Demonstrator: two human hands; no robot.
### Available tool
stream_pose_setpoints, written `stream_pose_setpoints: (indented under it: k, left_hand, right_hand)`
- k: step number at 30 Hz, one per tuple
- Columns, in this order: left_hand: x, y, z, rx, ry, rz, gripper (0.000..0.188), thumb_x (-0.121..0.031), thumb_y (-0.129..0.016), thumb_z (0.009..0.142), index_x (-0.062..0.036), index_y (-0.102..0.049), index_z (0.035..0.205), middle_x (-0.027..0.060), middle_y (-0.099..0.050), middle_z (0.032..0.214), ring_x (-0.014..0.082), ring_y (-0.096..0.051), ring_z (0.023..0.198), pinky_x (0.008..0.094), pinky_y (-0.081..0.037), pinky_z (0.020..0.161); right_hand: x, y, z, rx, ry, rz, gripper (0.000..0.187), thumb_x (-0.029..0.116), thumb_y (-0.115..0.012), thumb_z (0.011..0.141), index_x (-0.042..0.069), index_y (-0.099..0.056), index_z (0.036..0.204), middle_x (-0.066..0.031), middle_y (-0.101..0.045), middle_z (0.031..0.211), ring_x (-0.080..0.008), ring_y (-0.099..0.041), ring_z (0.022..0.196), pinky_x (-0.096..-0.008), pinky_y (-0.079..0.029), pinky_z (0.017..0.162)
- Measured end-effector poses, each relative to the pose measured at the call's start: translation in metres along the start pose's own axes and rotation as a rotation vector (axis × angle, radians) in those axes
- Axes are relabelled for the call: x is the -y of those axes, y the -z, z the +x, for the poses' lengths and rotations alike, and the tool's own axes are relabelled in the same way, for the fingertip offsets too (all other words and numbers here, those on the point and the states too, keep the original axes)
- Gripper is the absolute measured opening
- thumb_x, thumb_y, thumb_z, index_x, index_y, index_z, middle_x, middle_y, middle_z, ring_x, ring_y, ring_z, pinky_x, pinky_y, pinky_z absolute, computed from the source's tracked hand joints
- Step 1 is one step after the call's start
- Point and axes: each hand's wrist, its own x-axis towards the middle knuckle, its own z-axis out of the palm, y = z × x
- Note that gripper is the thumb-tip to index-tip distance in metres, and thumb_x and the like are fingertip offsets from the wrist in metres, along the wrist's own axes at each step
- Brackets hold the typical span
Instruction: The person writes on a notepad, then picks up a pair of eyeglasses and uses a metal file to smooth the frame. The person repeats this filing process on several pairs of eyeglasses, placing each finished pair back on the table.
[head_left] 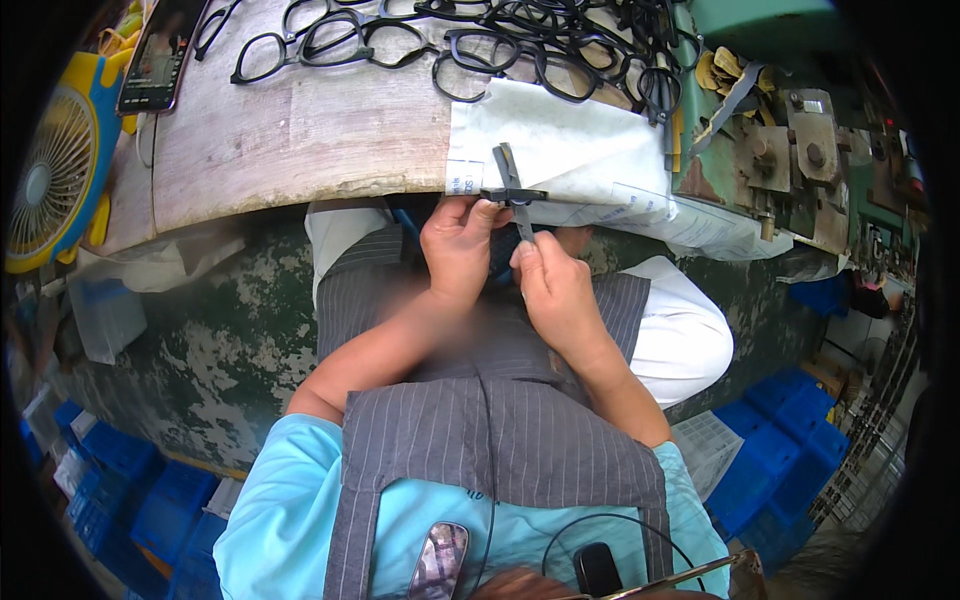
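Note:
At the bench edge my left hand (458, 245) pinches a black eyeglass frame (532, 195), seen nearly edge-on, between thumb and fingers. My right hand (553, 290) is closed on the near end of a narrow grey flat file (525, 222). The file crosses the frame and points away from me, its far end above the white sheet (590, 145). My fingers hide part of the frame, and I cannot tell exactly where the file touches it. Many more black eyeglass frames (480, 50) lie heaped at the far side of the bench.
The worn wooden bench (300, 150) carries a phone (160, 60) at far left, beside a blue and yellow fan (40, 180). A metal fixture with bolts (800, 150) stands at the right. Blue crates (770, 430) sit low on both sides.

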Motion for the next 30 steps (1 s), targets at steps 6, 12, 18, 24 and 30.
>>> stream_pose_setpoints:
  k: [6,12,18,24,30]
  left_hand:
    - [0.001,0.003,0.002,0.011,0.041,-0.006,0.016,-0.01,-0.066,0.09,0.0047,-0.062,0.093,0.0066,-0.067,0.086,0.0135,-0.065,0.075,0.0266,-0.054,0.072]
    - [0.003,0.001,0.0,0.006,-0.01,0.021,0.015,-0.015,-0.065,0.092,-0.0002,-0.063,0.088,0.0022,-0.065,0.08,0.0072,-0.056,0.069,0.0235,-0.048,0.065]
    - [0.004,0.003,0.002,0.013,-0.003,0.004,0.014,-0.009,-0.066,0.089,0.0044,-0.063,0.093,0.0071,-0.067,0.086,0.0114,-0.063,0.073,0.0239,-0.052,0.068]
    - [0.006,0.006,0.004,0.004,0.053,0.063,0.012,-0.007,-0.066,0.089,0.0044,-0.063,0.093,0.0065,-0.067,0.085,0.0121,-0.064,0.073,0.0248,-0.053,0.069]
    - [0.004,0.003,0.003,0.016,0.008,0.009,0.012,-0.006,-0.065,0.089,0.0047,-0.064,0.094,0.0064,-0.067,0.085,0.0121,-0.064,0.073,0.0241,-0.053,0.069]
  right_hand:
    - [-0.008,-0.004,0.022,-0.082,0.02,-0.061,0.019,0.013,-0.045,0.096,-0.002,-0.053,0.086,-0.0194,-0.062,0.071,-0.0395,-0.062,0.065,-0.0436,-0.048,0.06]
    - [-0.005,-0.012,0.001,-0.057,0.052,-0.065,0.021,0.016,-0.047,0.096,-0.004,-0.048,0.087,-0.0286,-0.057,0.064,-0.0469,-0.058,0.061,-0.055,-0.045,0.054]
    - [-0.006,-0.013,0.019,-0.096,0.09,-0.095,0.023,0.018,-0.047,0.096,-0.004,-0.048,0.089,-0.029,-0.058,0.064,-0.0474,-0.059,0.062,-0.055,-0.047,0.057]
    - [-0.003,-0.011,0.003,-0.043,0.072,-0.058,0.023,0.017,-0.046,0.096,-0.004,-0.049,0.087,-0.0299,-0.058,0.065,-0.048,-0.059,0.063,-0.0558,-0.046,0.059]
    - [-0.008,-0.01,0.021,-0.082,0.1,-0.058,0.023,0.018,-0.047,0.096,-0.004,-0.049,0.087,-0.0296,-0.057,0.065,-0.0479,-0.058,0.063,-0.055,-0.046,0.057]
